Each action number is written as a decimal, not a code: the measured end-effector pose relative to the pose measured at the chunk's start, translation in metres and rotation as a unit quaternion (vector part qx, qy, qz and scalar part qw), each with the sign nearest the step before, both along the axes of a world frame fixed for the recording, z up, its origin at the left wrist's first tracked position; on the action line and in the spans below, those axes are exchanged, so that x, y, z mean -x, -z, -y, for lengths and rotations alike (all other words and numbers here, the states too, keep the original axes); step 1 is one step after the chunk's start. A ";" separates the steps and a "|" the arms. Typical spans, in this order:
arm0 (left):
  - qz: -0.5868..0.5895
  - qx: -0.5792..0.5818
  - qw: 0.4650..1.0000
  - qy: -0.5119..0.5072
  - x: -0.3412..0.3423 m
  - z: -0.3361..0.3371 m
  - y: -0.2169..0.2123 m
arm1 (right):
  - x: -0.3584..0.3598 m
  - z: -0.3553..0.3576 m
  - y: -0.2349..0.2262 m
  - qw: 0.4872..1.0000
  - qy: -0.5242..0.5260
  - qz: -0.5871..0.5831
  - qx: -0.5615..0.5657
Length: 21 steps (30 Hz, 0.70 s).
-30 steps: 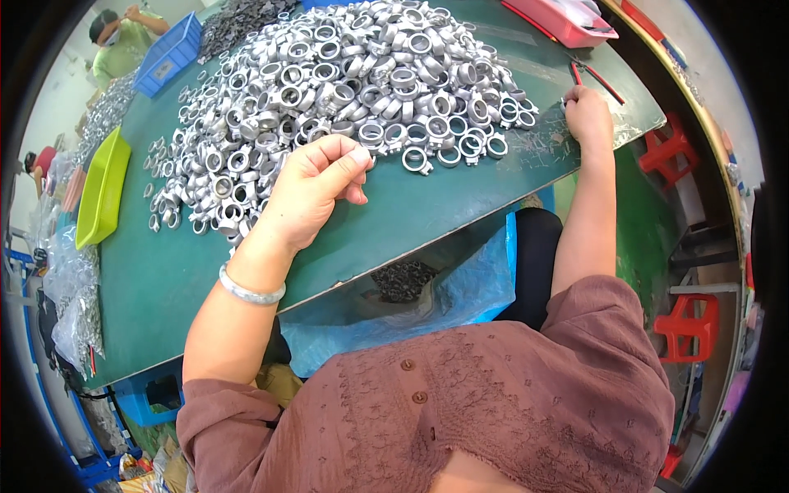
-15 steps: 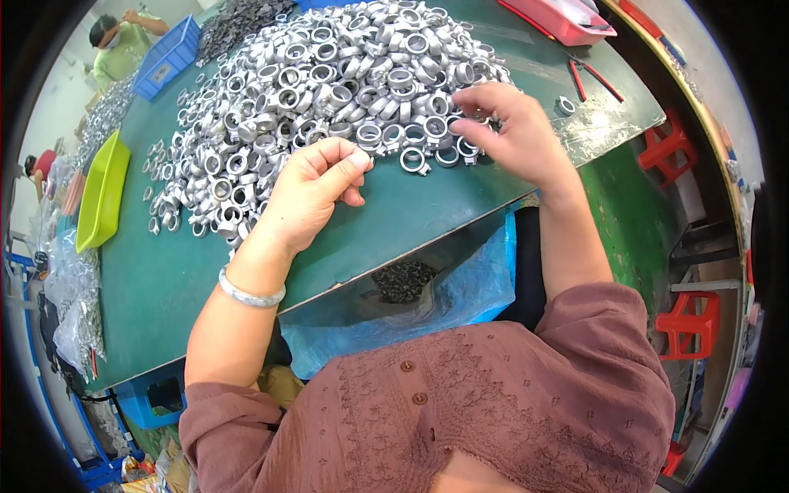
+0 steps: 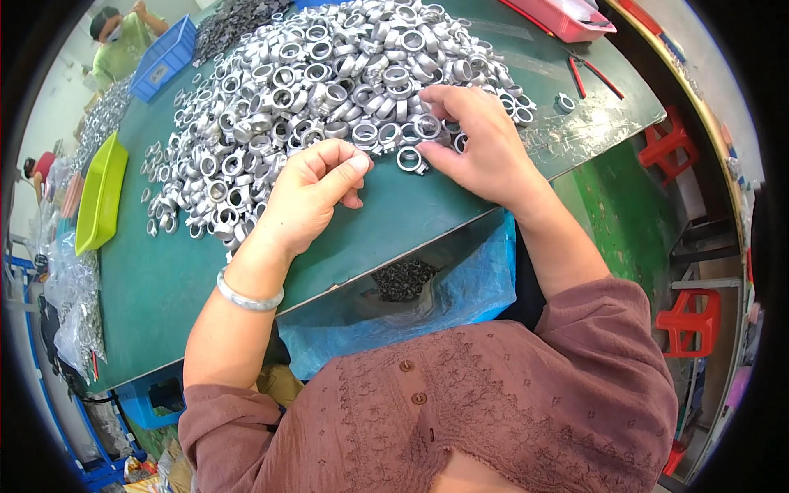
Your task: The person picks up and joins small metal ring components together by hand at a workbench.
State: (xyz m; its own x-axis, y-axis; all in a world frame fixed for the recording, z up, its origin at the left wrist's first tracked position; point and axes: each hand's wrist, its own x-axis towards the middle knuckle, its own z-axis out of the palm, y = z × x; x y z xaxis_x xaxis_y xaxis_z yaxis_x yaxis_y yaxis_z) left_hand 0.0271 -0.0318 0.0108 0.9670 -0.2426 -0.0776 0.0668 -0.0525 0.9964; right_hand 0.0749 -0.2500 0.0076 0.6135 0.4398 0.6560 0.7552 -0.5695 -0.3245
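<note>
While the right hand (image 3: pixel 481 148) gapes over the lugged metal rings (image 3: pixel 362 90), pinching one by its rim seems surest; the left hand (image 3: pixel 314 185) is pinched closed, contents unclear.

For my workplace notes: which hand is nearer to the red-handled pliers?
Right. The right hand is at the near edge of the ring pile, left of the red-handled pliers; the left hand is much farther left.

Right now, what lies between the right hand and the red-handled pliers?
The head view shows rings at the pile's edge, then one lone ring on the green table.
</note>
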 end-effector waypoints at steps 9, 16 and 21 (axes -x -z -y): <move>-0.012 0.053 0.998 0.020 0.003 0.001 0.004 | 0.016 -0.030 0.002 0.987 -0.138 0.018 -0.075; -0.068 0.149 0.986 0.037 0.002 0.000 0.002 | 0.015 -0.035 0.012 0.976 -0.170 -0.050 -0.128; -0.080 0.184 0.978 0.053 0.001 -0.003 0.005 | 0.014 -0.031 0.011 0.970 -0.174 -0.103 -0.138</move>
State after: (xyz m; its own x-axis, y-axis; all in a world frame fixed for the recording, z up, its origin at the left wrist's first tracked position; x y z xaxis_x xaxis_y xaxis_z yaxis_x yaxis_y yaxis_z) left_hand 0.0259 -0.0288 0.0062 0.9175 -0.3807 -0.1152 0.2379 0.2933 0.9259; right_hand 0.0612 -0.2189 -0.0031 0.5899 0.4683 0.6578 0.7894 -0.1627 -0.5920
